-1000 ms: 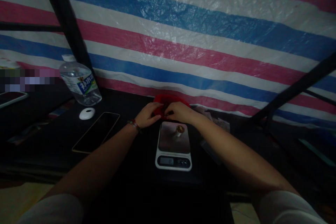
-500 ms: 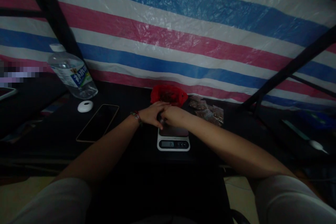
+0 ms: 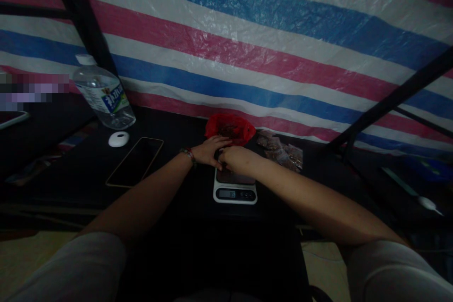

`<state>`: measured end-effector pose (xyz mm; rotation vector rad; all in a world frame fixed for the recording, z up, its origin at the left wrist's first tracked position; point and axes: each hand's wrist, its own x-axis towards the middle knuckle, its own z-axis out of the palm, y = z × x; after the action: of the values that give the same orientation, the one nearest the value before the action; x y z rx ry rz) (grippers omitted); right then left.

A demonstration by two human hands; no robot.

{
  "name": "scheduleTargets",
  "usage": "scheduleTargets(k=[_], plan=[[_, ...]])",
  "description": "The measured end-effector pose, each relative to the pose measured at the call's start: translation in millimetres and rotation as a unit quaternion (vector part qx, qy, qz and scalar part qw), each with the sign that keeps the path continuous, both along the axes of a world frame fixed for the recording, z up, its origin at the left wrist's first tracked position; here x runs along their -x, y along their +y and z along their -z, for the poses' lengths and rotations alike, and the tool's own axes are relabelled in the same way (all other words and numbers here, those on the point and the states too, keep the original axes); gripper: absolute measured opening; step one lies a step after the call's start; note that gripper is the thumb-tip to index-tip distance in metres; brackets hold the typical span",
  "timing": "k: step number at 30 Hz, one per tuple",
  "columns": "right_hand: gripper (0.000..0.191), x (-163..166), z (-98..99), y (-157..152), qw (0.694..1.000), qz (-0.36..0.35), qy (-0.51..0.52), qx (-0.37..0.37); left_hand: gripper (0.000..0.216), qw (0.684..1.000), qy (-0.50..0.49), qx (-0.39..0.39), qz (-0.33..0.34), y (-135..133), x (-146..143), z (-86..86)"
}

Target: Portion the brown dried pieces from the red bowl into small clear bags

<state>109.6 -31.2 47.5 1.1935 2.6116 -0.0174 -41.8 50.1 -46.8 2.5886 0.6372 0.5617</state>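
Observation:
A white kitchen scale (image 3: pixel 235 194) with a dark weighing plate and a small lit display lies in front of me. My right hand (image 3: pixel 238 159) is over the plate, its fingers curled together; whatever they pinch is hidden. Beside it, my left hand (image 3: pixel 208 151) reaches over the scale's far left corner with fingers stretched and thumb apart. Its fingertips are by the near rim of a red plastic bag (image 3: pixel 247 133), which stands open with dark brown contents. Several small clear packets (image 3: pixel 283 153) of brownish bits lie in a heap right of the bag.
On the left are a phone (image 3: pixel 135 163), a white rounded case (image 3: pixel 119 139) and a clear bottle (image 3: pixel 106 99) with a blue label. Dark metal bars (image 3: pixel 392 96) slant at both sides. A striped plastic sheet (image 3: pixel 226 42) hangs behind the black tabletop (image 3: pixel 166 125).
The view has shifted slightly, so things on the left appear a little further right. Both hands stay over the scale, with only small finger movement.

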Motion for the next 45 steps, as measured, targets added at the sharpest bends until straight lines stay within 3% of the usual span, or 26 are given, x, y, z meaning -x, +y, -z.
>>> scheduleTargets(k=[4,10,16,20,23,28,33,41,45], plan=[[0.019,-8.6,-19.1,-4.1,0.994,-0.072,0.067,-0.039,0.104,1.000,-0.016,-0.005,-0.004,2.6,-1.8,3.6],[0.022,-30.0,-36.5,-14.6,0.983,-0.027,0.123,-0.131,0.100,0.999,-0.030,-0.005,-0.027,2.9,-6.3,6.8],[0.024,-49.3,-17.8,-21.1,0.974,0.005,0.182,-0.136,0.101,0.999,-0.028,-0.003,-0.029,0.6,-10.2,1.7],[0.030,-82.0,-6.5,-36.0,0.938,0.064,0.297,-0.166,0.082,0.998,-0.052,-0.033,-0.024,-4.5,-4.3,-9.8],[0.026,-117.7,11.2,-52.7,0.917,0.136,0.328,-0.185,0.065,0.995,-0.068,-0.055,-0.051,-6.9,2.1,-17.5],[0.030,-164.6,62.3,-80.6,0.917,0.259,0.233,-0.195,0.045,0.986,-0.100,-0.089,-0.095,-4.8,3.8,-18.6],[0.035,-175.7,97.6,-96.6,0.931,0.282,0.129,-0.191,0.039,0.982,-0.094,-0.107,-0.121,-3.5,-1.8,-17.5],[0.027,-176.8,93.7,-98.1,0.937,0.291,0.070,-0.183,0.040,0.980,-0.116,-0.070,-0.149,-6.3,2.2,-18.3],[0.023,-182.4,80.1,-94.5,0.931,0.276,0.138,-0.195,0.038,0.984,-0.106,-0.049,-0.132,-9.1,3.7,-19.3]])
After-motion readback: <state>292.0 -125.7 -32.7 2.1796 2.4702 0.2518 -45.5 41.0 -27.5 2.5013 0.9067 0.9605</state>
